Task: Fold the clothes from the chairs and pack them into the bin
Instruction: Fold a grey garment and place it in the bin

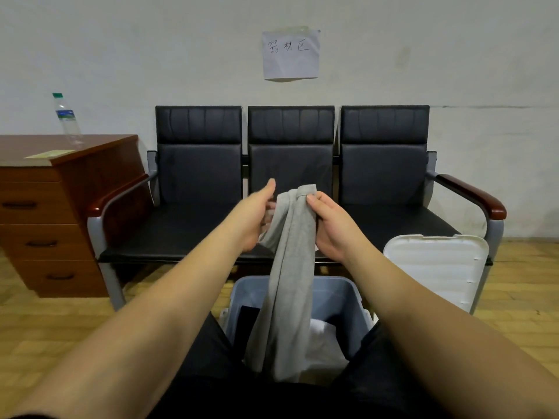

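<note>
I hold a grey garment [290, 267] up in front of me with both hands. My right hand [332, 225] pinches its top edge between thumb and curled fingers. My left hand [252, 217] grips the cloth just beside it, fingers wrapped behind the fabric, thumb raised. The garment hangs bunched and long, its lower end reaching down into the bin [348, 300].

The bin, blue-grey and open, stands on the floor directly below my hands, close against my legs. Inside it lie a white item [325, 343] on the right and something dark [248, 320] on the left; the hanging garment covers the middle of the bin, so I cannot tell what lies beneath.

The bin's white lid [438, 267] leans upright against the front of the right-hand seat. Behind stands a row of three joined black chairs [290, 164] with wooden armrests; their seats, where visible, are bare. My forearms and the garment block part of the centre seat.

To the left, a wooden drawer cabinet [54, 213] adjoins the chairs, bearing a plastic bottle [68, 119] with a green cap and a flat slip of paper [50, 154]. A handwritten sheet [290, 54] is taped to the wall above the chairs.
</note>
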A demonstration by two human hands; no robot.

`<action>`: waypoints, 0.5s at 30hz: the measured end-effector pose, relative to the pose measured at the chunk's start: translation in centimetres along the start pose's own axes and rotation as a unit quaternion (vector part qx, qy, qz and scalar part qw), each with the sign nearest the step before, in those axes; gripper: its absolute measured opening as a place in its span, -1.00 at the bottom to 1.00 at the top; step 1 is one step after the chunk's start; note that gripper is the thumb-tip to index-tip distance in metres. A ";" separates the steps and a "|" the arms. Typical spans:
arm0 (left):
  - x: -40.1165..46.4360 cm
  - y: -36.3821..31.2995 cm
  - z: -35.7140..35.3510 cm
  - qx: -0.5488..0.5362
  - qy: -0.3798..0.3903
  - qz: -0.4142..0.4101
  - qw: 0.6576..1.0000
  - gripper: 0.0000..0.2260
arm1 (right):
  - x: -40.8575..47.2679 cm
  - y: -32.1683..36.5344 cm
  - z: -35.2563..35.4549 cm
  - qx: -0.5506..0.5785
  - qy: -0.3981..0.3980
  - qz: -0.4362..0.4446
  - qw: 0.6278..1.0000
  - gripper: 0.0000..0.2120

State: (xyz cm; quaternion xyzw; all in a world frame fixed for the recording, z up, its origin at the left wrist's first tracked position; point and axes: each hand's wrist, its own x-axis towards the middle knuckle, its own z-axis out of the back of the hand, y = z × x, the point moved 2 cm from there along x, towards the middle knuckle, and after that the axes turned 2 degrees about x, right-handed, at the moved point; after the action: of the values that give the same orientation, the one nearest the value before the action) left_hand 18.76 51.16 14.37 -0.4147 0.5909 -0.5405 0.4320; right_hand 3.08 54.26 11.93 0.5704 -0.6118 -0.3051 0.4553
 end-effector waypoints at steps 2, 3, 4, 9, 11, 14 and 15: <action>-0.9 2.6 0.2 0.025 0.021 -0.012 0.999 -0.48 | 0.1 0.7 -0.1 0.017 -0.004 0.003 1.000 -0.82; -1.2 3.8 0.2 0.037 0.023 -0.026 0.999 -0.44 | 0.1 0.9 -0.2 0.021 -0.006 0.002 1.000 -0.81; -1.8 4.6 0.2 0.047 0.020 -0.047 0.998 -0.44 | 0.2 1.0 -0.3 0.022 -0.007 0.002 1.000 -0.81; -2.8 6.2 0.3 0.090 -0.018 -0.136 0.986 -0.76 | 0.3 1.2 -0.8 0.043 -0.015 -0.002 0.999 -0.71; -2.9 6.2 0.3 0.118 -0.033 -0.156 0.980 -0.83 | 0.4 1.1 -0.8 0.056 -0.012 -0.005 0.998 -0.72; -2.8 6.0 0.5 0.102 -0.079 -0.161 0.978 -0.82 | 0.5 1.2 -0.7 0.071 -0.003 -0.014 0.997 -0.76; -2.8 5.9 0.6 0.082 -0.087 -0.158 0.980 -0.83 | 0.4 1.3 -0.5 0.071 -0.004 -0.014 0.997 -0.77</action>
State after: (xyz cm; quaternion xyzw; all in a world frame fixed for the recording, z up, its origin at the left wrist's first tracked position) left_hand 20.00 54.14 8.62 -0.5115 0.4319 -0.6101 0.4238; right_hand 3.03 54.14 13.42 0.6090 -0.6255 -0.2696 0.4065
